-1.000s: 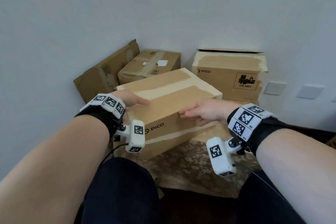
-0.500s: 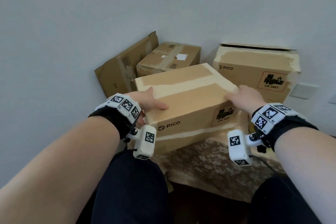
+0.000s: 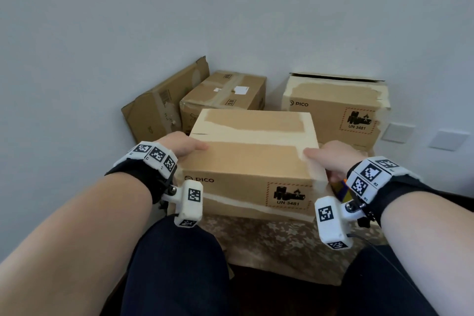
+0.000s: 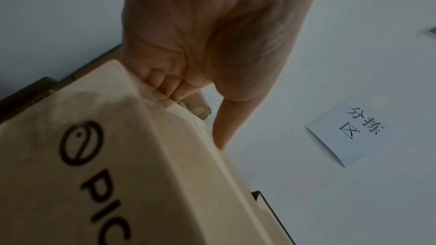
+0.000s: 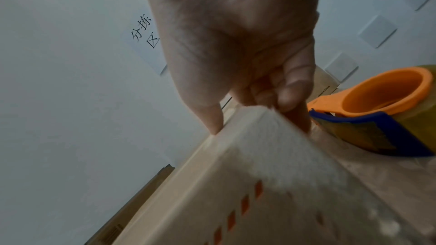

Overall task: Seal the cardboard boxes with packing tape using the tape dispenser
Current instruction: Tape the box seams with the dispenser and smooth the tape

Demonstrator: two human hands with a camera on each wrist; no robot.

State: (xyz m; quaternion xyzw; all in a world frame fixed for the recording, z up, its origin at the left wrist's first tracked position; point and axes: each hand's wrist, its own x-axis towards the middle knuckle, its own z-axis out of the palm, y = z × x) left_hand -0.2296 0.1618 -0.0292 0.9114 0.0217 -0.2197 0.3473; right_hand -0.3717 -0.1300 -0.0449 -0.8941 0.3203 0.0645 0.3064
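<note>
Hands grip the PICO box (image 3: 252,161) by its two short ends — left hand (image 3: 180,145) and right hand (image 3: 333,159), thumbs on top, fingers curled down the sides. Its long axis runs left-right. Just beyond the right hand lies the tape dispenser (image 5: 382,111) — nearer that hand.

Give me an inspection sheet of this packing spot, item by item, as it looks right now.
Surface: patterned mat under the front box.
Job's things: front box, flaps closed; tape dispenser, orange and blue, beside its right end.
Clutter: open-topped box, taped box, flattened carton against the wall.
Hands: left hand and right hand grip the front box's ends.
Cables: black lead from the right wrist camera.
Surroundings: wall note, wall plates.
</note>
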